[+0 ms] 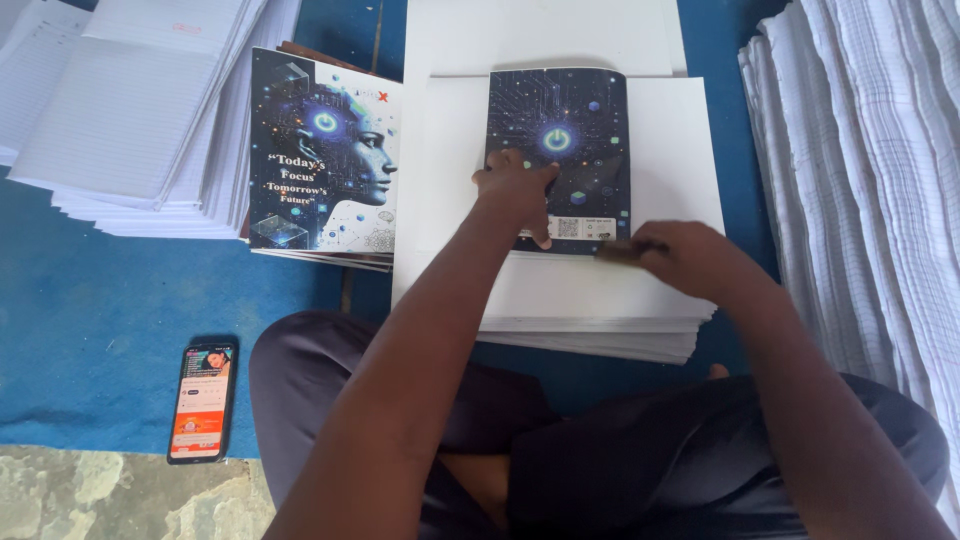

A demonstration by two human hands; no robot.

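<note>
Two bare hands work over a stack of white sheets point(600, 290) on a blue floor mat point(100, 330). The left hand point(515, 190) presses flat, fingers spread, on a dark printed notebook cover point(575, 130), whose long axis runs away from the person. The right hand point(690, 255), at the cover's near right corner, grips a thin dark tool point(628, 248). Left of the left hand lie finished notebooks point(320, 160), ruled paper piles point(130, 110) and a phone point(202, 400).
</note>
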